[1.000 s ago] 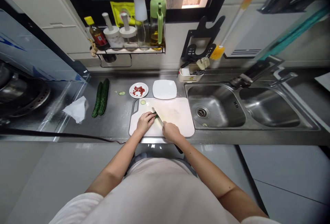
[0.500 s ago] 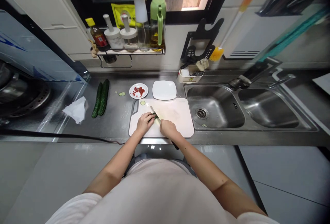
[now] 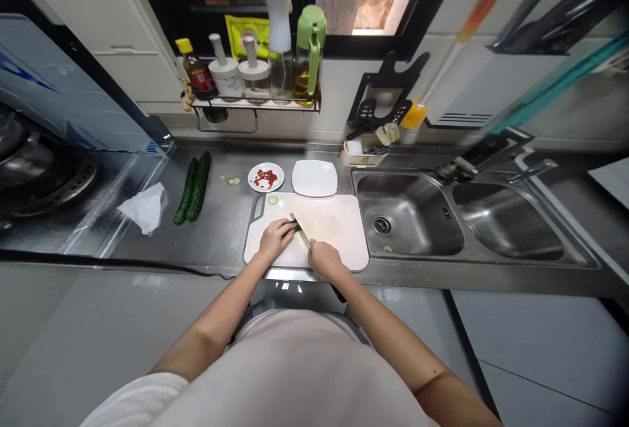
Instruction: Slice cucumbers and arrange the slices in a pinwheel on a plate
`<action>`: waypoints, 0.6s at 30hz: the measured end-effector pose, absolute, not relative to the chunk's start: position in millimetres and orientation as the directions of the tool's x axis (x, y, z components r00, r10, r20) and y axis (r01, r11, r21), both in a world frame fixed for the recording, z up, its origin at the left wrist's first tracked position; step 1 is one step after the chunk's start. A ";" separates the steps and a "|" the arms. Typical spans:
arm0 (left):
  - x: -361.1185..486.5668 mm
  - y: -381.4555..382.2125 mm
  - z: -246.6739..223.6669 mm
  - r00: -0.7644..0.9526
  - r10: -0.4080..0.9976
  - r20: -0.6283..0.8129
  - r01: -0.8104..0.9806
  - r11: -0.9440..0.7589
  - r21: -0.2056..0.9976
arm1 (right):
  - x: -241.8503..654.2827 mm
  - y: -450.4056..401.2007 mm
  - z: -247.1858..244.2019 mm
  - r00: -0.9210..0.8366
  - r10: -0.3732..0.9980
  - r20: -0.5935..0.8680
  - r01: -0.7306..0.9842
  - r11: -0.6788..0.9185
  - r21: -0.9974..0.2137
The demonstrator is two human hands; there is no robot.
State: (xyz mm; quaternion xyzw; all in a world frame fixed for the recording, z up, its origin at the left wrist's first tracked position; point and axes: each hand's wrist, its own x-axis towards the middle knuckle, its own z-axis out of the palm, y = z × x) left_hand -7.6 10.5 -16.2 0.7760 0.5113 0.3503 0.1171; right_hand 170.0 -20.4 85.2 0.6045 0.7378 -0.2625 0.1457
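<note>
A white cutting board lies on the steel counter. My left hand is closed on a piece of green cucumber over the board's middle. A knife is in my right hand, its blade slanting up and left against the cucumber. My fingers partly hide both the piece and the handle. One pale cucumber slice rests at the board's upper left corner.
Behind the board stand a small plate of red pieces and a white square plate. Two whole cucumbers and a white cloth lie left. A double sink is right, a bottle rack above.
The view has shifted slightly. Both hands remain at the cucumber and knife, and the blade sits a little differently against the piece.
</note>
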 end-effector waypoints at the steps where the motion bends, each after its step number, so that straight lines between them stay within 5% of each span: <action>1: -7.5 10.5 -16.6 0.231 0.875 0.427 0.711 -0.451 0.540 | 167.9 -17.9 85.4 -0.227 0.816 -0.531 0.968 0.132 -0.212; 18: -4.1 8.8 -11.6 0.201 0.873 0.444 0.713 -0.441 0.545 | 169.8 -25.5 81.2 -0.215 0.830 -0.515 0.973 0.135 -0.188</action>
